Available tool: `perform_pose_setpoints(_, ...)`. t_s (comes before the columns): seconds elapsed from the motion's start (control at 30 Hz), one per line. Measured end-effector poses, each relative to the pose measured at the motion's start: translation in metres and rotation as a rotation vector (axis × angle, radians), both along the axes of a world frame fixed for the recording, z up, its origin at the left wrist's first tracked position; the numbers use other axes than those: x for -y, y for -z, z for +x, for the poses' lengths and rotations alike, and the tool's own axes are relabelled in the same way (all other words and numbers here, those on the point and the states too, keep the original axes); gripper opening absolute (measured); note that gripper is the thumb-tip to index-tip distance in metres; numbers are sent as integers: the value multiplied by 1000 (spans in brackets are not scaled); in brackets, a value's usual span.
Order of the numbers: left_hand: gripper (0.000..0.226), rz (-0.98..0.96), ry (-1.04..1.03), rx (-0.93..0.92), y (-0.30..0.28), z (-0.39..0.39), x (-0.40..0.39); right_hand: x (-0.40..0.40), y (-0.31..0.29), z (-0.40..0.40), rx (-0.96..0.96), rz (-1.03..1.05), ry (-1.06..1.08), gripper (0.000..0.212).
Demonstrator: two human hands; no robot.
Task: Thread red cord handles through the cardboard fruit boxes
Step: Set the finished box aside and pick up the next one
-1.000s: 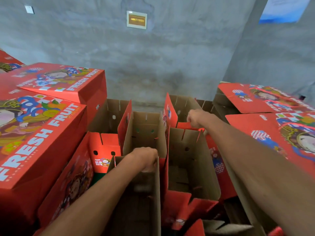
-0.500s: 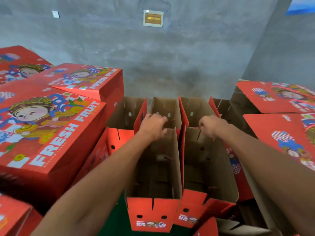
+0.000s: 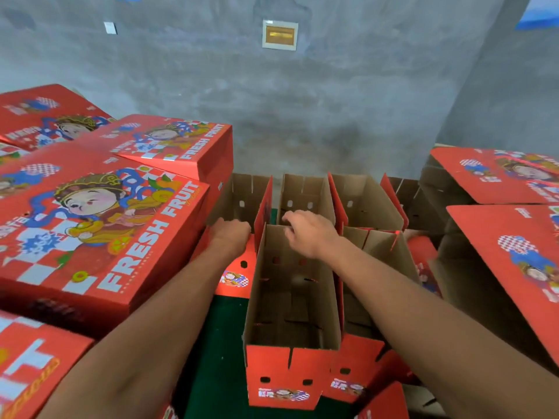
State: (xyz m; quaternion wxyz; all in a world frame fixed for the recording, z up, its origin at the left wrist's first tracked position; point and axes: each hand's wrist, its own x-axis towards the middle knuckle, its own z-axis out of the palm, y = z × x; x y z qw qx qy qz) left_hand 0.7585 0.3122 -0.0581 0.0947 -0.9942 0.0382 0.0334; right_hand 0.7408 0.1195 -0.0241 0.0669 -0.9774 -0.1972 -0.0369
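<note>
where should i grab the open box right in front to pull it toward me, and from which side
Take the open box by its far top edge, reaching in from above. It stands upright with the top open, and that far wall is bare cardboard a hand can hook over. The right hand is at that edge already; the near red flaps hang loose and would likely bend.

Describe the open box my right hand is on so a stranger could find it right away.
Start at the grey wall, then drop to the open boxes below it. The nearest open box stands in the middle, its far edge under the right hand. Only its red front flap faces the camera whole.
</note>
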Motion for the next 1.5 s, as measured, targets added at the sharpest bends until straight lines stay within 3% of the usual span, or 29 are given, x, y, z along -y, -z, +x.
perform_pose_setpoints(0.2,26,-48,50,101,-19,-18,4,-18,-11,-18,-93,230,37,40)
perform_pose_setpoints(0.53,28,6,164,412,-119,-47,16,-54,-39,-59,-248,631,162,43)
perform_pose_setpoints(0.63,27,23,173,468,-147,-57,25,-54,-38,-64,-236,775,194,50)
perform_pose_setpoints(0.77,32,-37,214,568,-191,-68,34,-55,-37,-64,-238,919,282,77)
perform_pose_setpoints(0.93,32,-18,275,672,-247,-95,45,-57,-64,-74,-80,1120,218,66)
perform_pose_setpoints(1.17,39,-128,335,787,-301,-179,53,-31,-121,-128,111,1089,157,73)
perform_pose_setpoints(1.3,33,-173,376,786,-302,-240,65,-6,-127,-187,152,1041,181,85)
perform_pose_setpoints(1.5,29,-195,420,803,-285,-354,92,31,-116,-312,154,1035,105,82)
